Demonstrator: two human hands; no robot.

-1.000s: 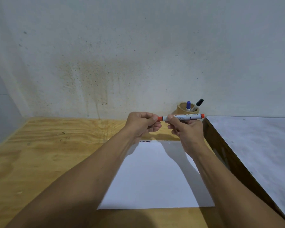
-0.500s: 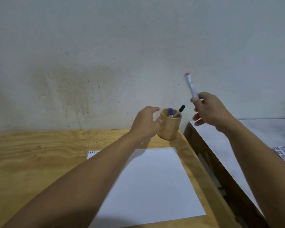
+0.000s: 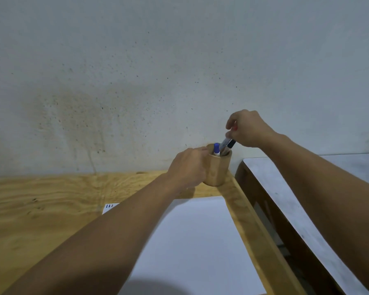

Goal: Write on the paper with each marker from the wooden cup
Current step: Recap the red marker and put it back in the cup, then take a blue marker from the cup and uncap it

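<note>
The wooden cup (image 3: 218,170) stands at the back right corner of the plywood table (image 3: 41,209), against the wall. My left hand (image 3: 188,167) grips its left side. Above the cup, my right hand (image 3: 246,129) pinches the red-capped white marker (image 3: 224,143) by its top end. The marker's lower end is inside the cup. A blue-capped marker (image 3: 216,149) and a black-capped marker (image 3: 231,144) stand in the cup beside it. The white paper (image 3: 192,241) lies in front of the cup, with short blue marks (image 3: 109,206) at its far left corner.
A stained white wall rises straight behind the cup. To the right, across a narrow gap, is a second table with a pale grey top (image 3: 307,209) and a dark edge. Bare plywood stretches to the left of the paper.
My right hand swung the red marker from level over the paper, up to the right, then down into the cup. My left hand let go of the marker and took the cup's side.
</note>
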